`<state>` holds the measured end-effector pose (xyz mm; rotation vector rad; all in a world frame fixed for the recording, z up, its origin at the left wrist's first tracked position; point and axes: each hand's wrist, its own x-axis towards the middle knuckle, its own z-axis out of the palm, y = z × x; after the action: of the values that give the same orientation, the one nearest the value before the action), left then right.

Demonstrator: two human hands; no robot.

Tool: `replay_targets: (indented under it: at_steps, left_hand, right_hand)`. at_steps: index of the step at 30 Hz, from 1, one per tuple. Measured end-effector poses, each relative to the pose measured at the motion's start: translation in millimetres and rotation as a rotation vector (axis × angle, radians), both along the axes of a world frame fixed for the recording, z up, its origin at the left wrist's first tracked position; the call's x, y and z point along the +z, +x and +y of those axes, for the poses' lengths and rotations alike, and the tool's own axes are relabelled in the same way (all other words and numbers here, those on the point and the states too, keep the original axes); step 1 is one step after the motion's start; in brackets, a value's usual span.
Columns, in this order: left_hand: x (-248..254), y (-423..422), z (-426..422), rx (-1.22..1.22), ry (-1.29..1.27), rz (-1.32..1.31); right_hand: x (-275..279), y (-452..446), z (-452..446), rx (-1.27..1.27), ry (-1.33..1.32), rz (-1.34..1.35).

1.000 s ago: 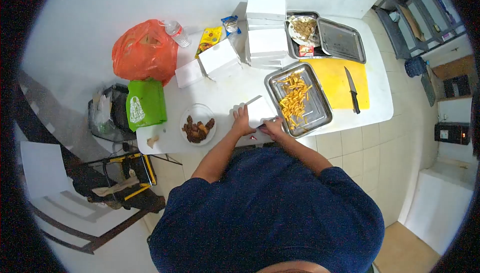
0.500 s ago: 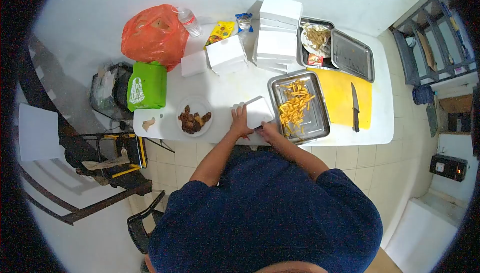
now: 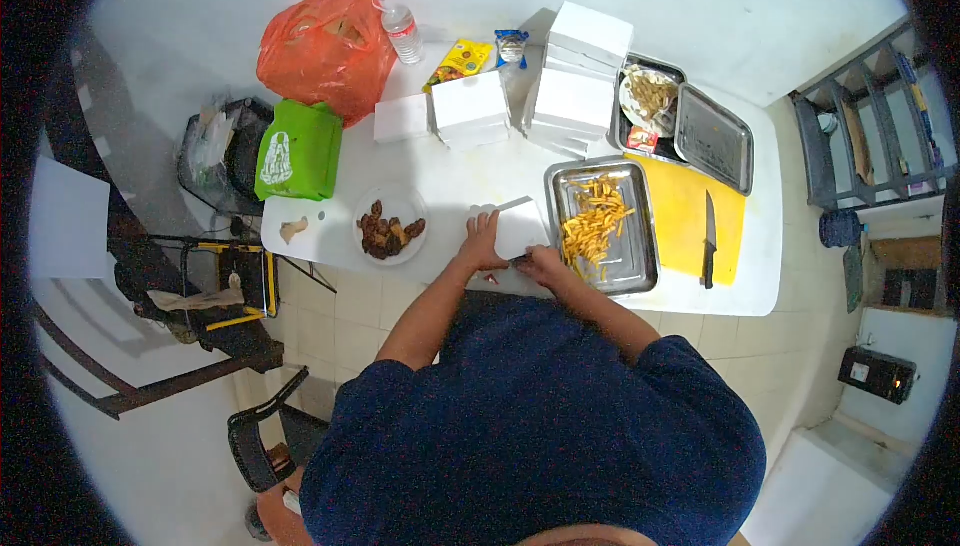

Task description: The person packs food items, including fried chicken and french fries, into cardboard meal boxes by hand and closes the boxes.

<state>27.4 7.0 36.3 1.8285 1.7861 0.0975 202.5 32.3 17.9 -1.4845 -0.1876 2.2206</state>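
In front of my body, a white cardboard box (image 3: 519, 230) lies near the table's front edge with its flat top facing up. My left hand (image 3: 481, 242) grips its left side, fingers along the edge. At its near right corner my right hand (image 3: 543, 266) is closed on the box; a small dark patch shows beside the fingertips, too small to make out. Just right of that hand, a metal tray (image 3: 640, 251) holds french fries (image 3: 597, 221). To the left, a white plate (image 3: 364, 204) carries browned pieces of meat (image 3: 385, 233).
Several white boxes (image 3: 471, 108) stand at the back, with taller stacks (image 3: 572, 106) beside them. A knife (image 3: 710, 236) lies on a yellow cutting board (image 3: 677, 216). A green bag (image 3: 300, 151), a red plastic bag (image 3: 325, 56) and a bottle (image 3: 402, 34) are at the left. Behind me is a person's arm (image 3: 283, 516).
The camera view has shifted and tilted slightly. Both hands stay at the white box, with little movement. More of a person near the chair at lower left now shows.
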Motion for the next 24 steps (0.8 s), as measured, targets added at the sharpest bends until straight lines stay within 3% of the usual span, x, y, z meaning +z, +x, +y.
replay_targets:
  at_steps: [11,15,19,24]
  left_hand:
    - [6,-9,6,-0.016,-0.024,-0.050]
    - [13,-16,10,-0.067,-0.048,-0.090]
    - [6,-26,13,-0.086,-0.104,-0.138]
    - [13,-44,15,-0.005,-0.121,-0.397]
  right_hand:
    - [-32,5,9,0.073,-0.089,0.114]
    - [-1,6,13,-0.033,-0.159,0.180]
    - [2,7,12,0.031,-0.078,0.190]
    - [33,6,13,0.032,-0.028,0.287]
